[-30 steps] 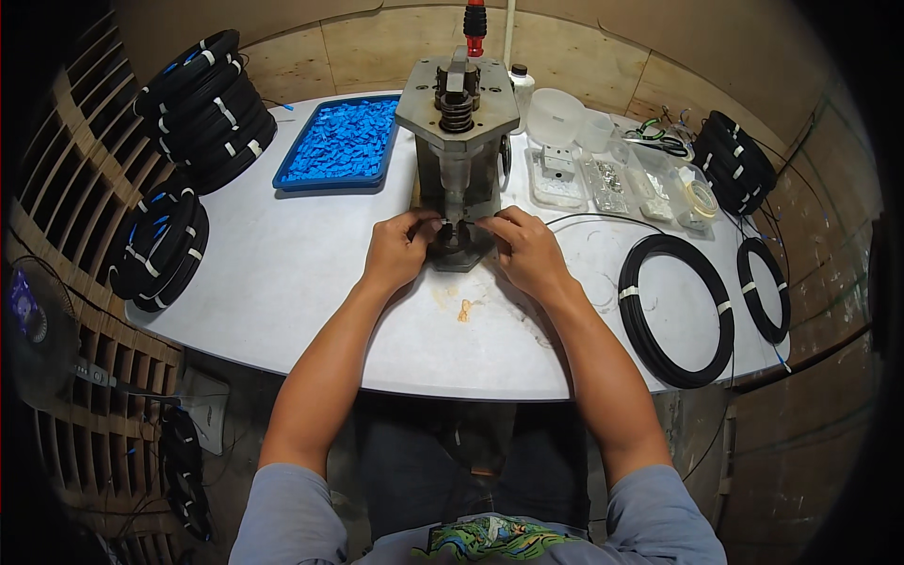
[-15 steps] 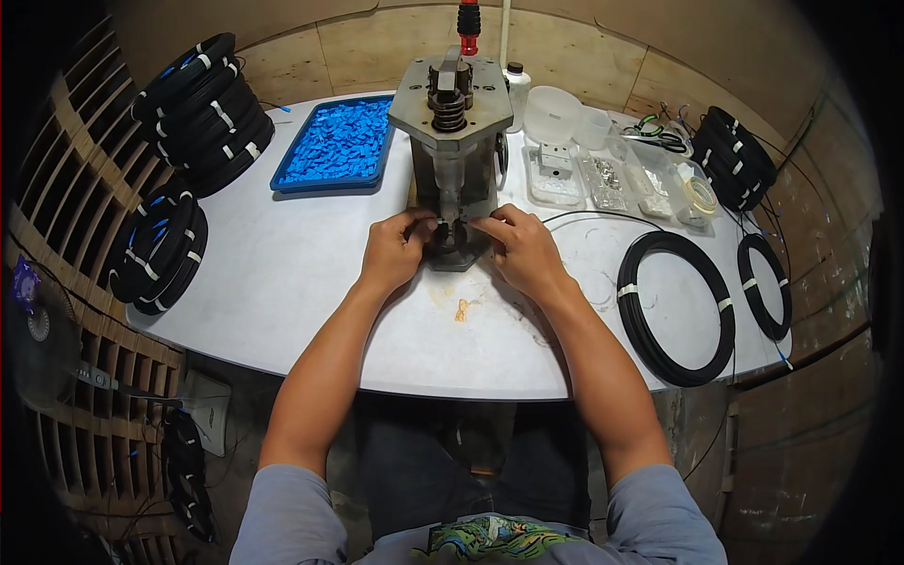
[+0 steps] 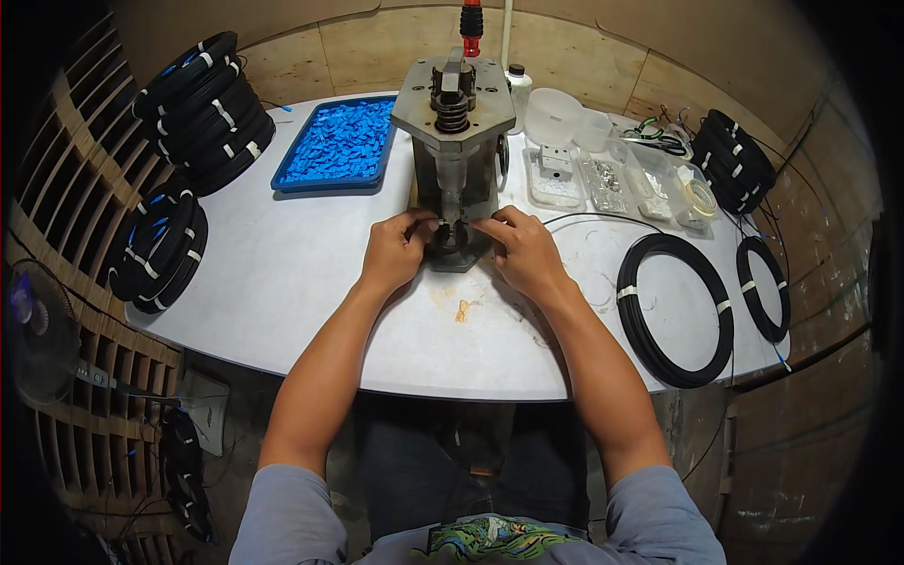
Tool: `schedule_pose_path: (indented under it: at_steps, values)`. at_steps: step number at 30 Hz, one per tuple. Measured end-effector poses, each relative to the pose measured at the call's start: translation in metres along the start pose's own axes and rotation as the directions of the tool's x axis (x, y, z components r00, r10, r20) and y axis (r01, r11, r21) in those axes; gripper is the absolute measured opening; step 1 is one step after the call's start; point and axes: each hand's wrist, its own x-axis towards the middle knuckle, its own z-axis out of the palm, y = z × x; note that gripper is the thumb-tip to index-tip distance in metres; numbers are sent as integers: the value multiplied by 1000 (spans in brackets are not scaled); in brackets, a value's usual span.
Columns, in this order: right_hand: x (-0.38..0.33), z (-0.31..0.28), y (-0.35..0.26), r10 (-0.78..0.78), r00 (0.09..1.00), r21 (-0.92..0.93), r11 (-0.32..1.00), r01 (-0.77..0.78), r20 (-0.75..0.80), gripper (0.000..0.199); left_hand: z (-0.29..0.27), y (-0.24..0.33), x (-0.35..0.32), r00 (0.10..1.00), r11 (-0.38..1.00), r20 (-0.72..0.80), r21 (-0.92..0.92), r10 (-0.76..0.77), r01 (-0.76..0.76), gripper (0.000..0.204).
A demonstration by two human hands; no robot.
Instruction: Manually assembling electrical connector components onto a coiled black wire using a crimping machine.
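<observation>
A grey metal bench press (image 3: 454, 141) with a spring on top and a red-handled lever stands at the middle of the white table (image 3: 282, 273). My left hand (image 3: 394, 250) and my right hand (image 3: 520, 252) are both at the press's base, fingertips pinched around a small dark part under the ram. The part itself is mostly hidden by my fingers. A thin black cable runs from my right hand toward the right.
A blue tray (image 3: 334, 143) of small blue pieces sits back left. Stacks of black cable coils (image 3: 202, 108) lie at the left, two large coils (image 3: 673, 306) at the right. Clear plastic boxes (image 3: 603, 179) and a white bowl stand behind.
Both hands stay at the press base; the view has shifted slightly. The fingers have closed in a little tighter on the small part.
</observation>
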Motion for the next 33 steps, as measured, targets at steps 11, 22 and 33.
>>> schedule_pose_path:
  at_steps: [11,22,33]
  values:
    - [-1,1,-1,-31,998,18,999,33,-62,39,-1,3,-1,1000,1000,7,2,-12,12,21]
    - [0,0,-3,-30,997,7,1000,30,-70,36,0,4,-1,1000,1000,-6,-9,-17,17,21]
    - [0,0,-3,-6,999,5,1000,6,-40,37,0,4,-1,999,999,-7,-41,-34,34,20]
